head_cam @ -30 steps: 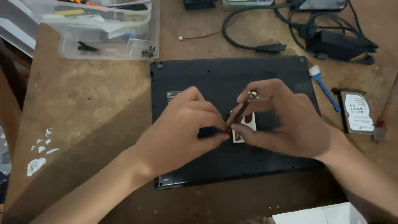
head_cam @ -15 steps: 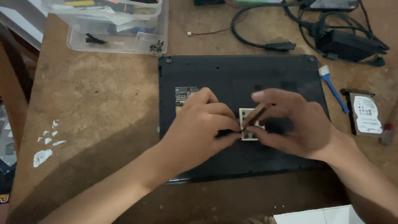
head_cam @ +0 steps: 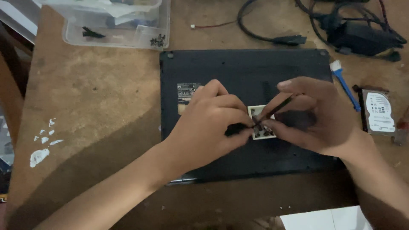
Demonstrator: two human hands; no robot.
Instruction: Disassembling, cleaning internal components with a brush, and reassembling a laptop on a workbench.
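both hands (head_cam: 272, 123) on upturned laptop (head_cam: 238, 72), right gripping thin tool (head_cam: 277, 108)

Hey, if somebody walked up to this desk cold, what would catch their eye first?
First, the two hands meeting at the middle of the black laptop, which lies bottom-up on the brown table: the right hand holds a thin dark tool slanted down onto a small pale square patch, and the left hand pinches beside it. Next, the bare hard drive at the right edge, with a blue brush next to it.
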